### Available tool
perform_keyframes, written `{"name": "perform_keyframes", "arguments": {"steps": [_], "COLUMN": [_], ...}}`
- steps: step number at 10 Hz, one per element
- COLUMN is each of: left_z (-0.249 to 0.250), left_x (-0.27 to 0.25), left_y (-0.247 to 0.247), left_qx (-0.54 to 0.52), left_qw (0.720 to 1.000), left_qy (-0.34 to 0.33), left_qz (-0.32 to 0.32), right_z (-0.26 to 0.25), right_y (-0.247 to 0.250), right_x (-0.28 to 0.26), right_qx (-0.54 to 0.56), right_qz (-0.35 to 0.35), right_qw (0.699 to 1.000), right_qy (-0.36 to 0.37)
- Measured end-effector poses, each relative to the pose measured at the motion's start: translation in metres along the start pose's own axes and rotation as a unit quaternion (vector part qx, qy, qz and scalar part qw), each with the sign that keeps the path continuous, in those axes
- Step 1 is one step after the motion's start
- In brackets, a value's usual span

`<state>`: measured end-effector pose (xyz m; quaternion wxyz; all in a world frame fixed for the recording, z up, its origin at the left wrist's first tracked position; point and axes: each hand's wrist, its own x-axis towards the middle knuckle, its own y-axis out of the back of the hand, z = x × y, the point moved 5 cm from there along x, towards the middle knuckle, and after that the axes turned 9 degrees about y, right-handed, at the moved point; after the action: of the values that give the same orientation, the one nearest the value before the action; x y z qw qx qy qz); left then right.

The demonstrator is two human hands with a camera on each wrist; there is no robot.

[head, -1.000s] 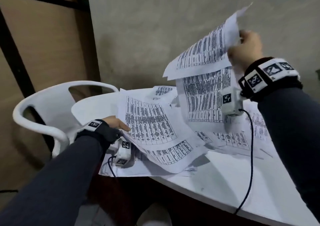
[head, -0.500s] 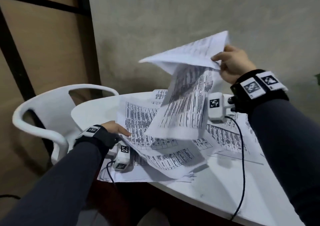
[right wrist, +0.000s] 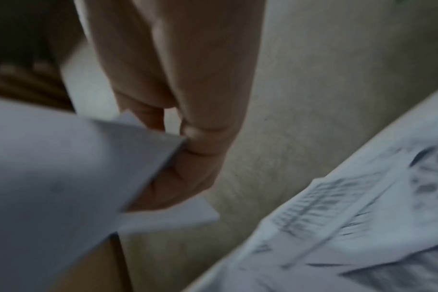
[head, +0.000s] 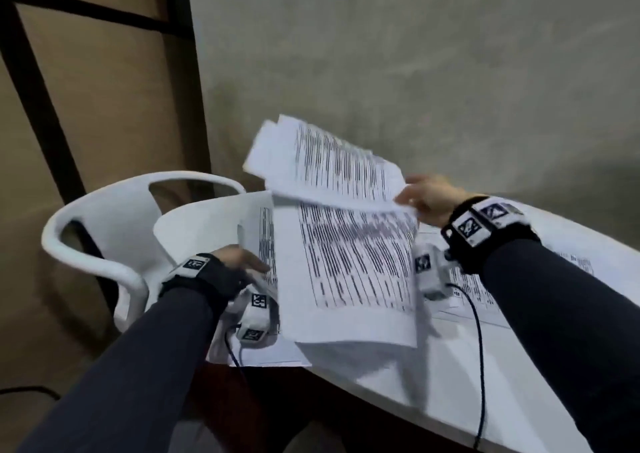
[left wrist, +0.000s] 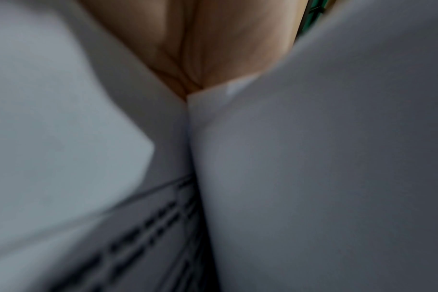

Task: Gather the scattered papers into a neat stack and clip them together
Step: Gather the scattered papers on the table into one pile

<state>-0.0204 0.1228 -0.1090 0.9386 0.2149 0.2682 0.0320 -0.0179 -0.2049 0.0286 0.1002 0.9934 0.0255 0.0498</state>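
Observation:
My right hand pinches the right corner of a few printed sheets between thumb and fingers. They hang in the air and fan out leftward over the table, blurred by motion. My left hand holds the left edge of the paper pile at the table's near left edge, thumb on top, fingers hidden under the sheets. In the left wrist view, paper runs up to my palm. More printed sheets lie flat on the table under my right wrist. No clip is in view.
The round white table stands against a grey wall. A white plastic chair sits close to its left side. Black cables run from both wrist cameras across the table's near edge.
My right hand has come down and leftward with its sheets, from high near the wall to just above the pile. The left hand has stayed on the pile's edge.

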Motion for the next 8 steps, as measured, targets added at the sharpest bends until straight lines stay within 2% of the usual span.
{"name": "perform_keyframes", "arguments": {"steps": [1,2,3,4,5,6,7,8], "left_z": [-0.003,-0.001,0.005,0.001,-0.001,-0.001,-0.001,-0.016], "left_x": [0.009,0.012,0.011,0.010,-0.001,-0.003,-0.006,0.018], "left_y": [0.003,0.003,-0.001,-0.003,-0.007,-0.007,-0.003,0.003], "left_qx": [-0.115,-0.305,-0.355,-0.331,-0.286,-0.286,-0.304,-0.244], "left_qw": [0.992,0.950,0.930,0.936,0.947,0.947,0.944,0.964], "left_qy": [-0.042,-0.055,-0.059,-0.057,-0.044,-0.034,-0.042,-0.018], "left_qz": [-0.024,-0.036,-0.077,-0.106,-0.139,-0.143,-0.122,-0.107], "right_z": [0.041,0.058,0.063,0.062,0.069,0.069,0.061,0.061], "right_y": [-0.001,-0.009,-0.026,-0.038,-0.035,-0.035,-0.040,-0.042], "right_x": [0.003,-0.001,-0.005,-0.013,-0.007,-0.002,-0.005,-0.005], "right_qx": [-0.217,-0.257,-0.234,-0.207,-0.174,-0.198,-0.295,-0.390], "right_qz": [-0.047,-0.093,-0.141,-0.165,-0.126,-0.088,-0.107,-0.120], "right_qw": [0.971,0.956,0.955,0.957,0.970,0.968,0.941,0.905], "right_qy": [-0.085,-0.106,-0.117,-0.118,-0.114,-0.124,-0.127,-0.123]}}
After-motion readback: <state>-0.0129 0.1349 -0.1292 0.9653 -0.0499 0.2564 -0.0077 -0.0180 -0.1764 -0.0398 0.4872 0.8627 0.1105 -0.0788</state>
